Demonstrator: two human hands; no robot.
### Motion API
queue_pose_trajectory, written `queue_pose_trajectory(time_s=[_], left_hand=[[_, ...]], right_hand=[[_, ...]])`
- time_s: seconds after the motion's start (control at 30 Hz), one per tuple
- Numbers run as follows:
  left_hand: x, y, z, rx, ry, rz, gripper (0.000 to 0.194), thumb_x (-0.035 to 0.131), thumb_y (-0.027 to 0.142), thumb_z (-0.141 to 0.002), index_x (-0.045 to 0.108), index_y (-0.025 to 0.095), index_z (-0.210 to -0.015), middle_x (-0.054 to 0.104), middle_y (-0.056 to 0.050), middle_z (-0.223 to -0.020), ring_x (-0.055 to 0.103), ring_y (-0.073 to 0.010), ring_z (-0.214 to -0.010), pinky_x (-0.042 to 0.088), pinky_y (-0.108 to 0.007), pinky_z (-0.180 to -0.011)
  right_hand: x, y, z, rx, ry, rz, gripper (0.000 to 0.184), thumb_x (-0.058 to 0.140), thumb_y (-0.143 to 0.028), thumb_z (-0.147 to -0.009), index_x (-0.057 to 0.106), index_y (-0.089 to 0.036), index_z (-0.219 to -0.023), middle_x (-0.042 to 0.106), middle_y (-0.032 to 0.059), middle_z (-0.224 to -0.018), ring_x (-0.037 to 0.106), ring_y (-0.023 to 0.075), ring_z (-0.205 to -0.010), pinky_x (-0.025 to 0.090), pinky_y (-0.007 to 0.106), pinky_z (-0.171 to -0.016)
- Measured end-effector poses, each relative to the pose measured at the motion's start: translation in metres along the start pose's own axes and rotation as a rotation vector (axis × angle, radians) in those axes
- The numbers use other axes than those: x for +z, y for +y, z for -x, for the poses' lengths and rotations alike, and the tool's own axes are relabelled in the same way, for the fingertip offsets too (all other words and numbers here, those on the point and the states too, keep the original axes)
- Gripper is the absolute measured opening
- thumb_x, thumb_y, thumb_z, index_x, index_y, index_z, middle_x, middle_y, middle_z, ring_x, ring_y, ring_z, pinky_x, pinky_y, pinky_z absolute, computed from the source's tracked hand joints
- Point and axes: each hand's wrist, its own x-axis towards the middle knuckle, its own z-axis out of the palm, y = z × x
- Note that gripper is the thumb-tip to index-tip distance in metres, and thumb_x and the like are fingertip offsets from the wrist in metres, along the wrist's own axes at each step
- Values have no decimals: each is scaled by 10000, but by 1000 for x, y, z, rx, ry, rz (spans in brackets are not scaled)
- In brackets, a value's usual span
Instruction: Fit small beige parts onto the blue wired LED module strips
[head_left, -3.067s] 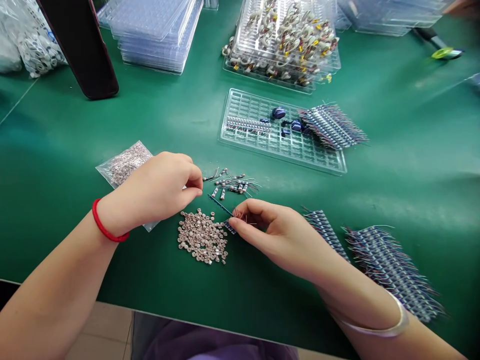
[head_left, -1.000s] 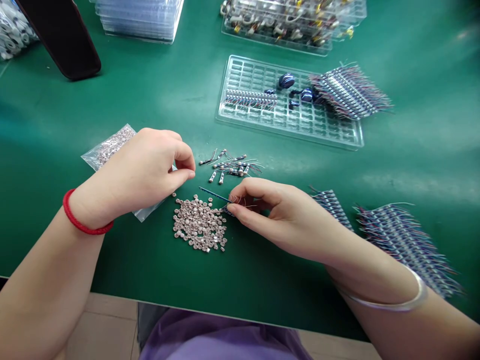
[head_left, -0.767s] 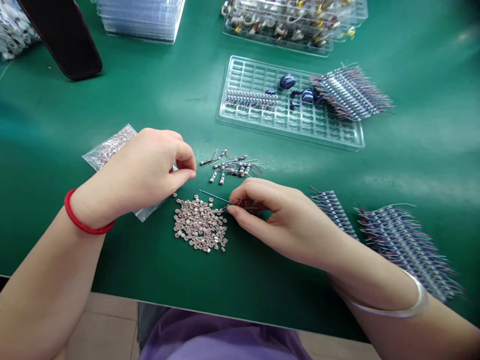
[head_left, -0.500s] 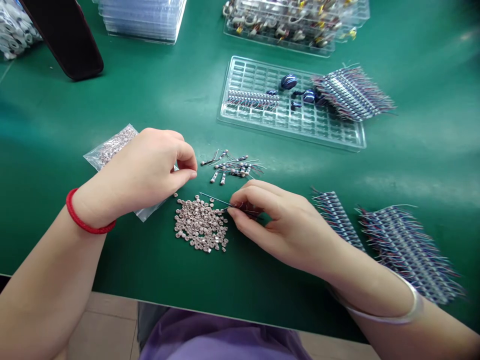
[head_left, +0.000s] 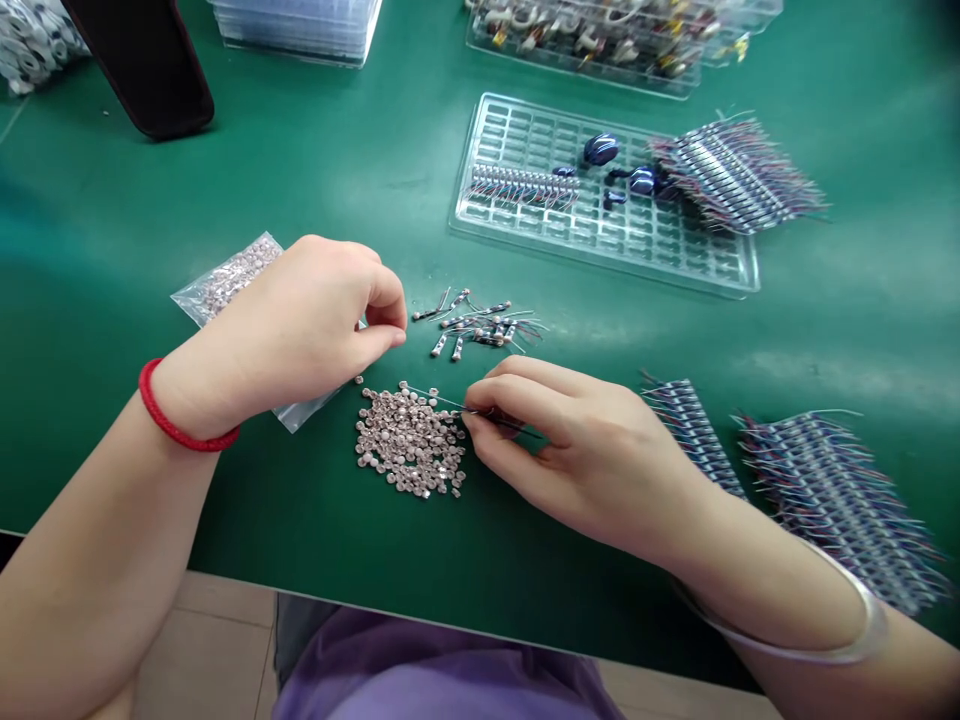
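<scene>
Just right of the pile of round parts (head_left: 409,440), the right hand (head_left: 585,450) is clamped on 1 thin strip (head_left: 450,403) reaching over the pile's upper edge. Above left of the pile, the left hand (head_left: 315,310) has thumb and forefinger together, any hold hidden. Wired pieces (head_left: 495,325) beyond the pile bear marks too small to read.

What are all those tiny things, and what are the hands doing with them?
Someone's right hand is pinching a thin strip beside a pile of little round pieces. The left hand has its fingertips close together, but I can't tell if they hold anything; it partly hides a plastic bag. Small wired parts lie beyond the pile on the green table.
</scene>
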Motion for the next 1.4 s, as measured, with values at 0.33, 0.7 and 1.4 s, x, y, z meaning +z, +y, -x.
queue_pose_trajectory(time_s=[0.33,0.7,1.4], left_hand=[[1,0,-1,9,32,-2,180,588,243,-804,729,202,-701,661,15,-716,590,-122,-653,395,-246,-632],[3,-3,1,44,43,55,162,594,196,-805,736,197,-724,674,-4,-745,590,-126,-635,411,-259,-613],[19,25,1,-56,-121,556,105,655,196,-786,747,154,-814,665,15,-716,536,-89,-586,389,-206,-545]], right_hand=[[-5,2,-5,-40,-52,-10,159,479,-108,-891,544,-193,-775,537,19,-668,475,146,-568,384,261,-506],[-7,8,-4,209,-28,-266,144,530,-209,-874,559,-200,-733,590,18,-670,544,147,-591,454,263,-550],[-7,8,-13,526,39,-912,300,785,-458,-709,659,-187,-731,612,11,-681,547,153,-637,465,274,-606]])
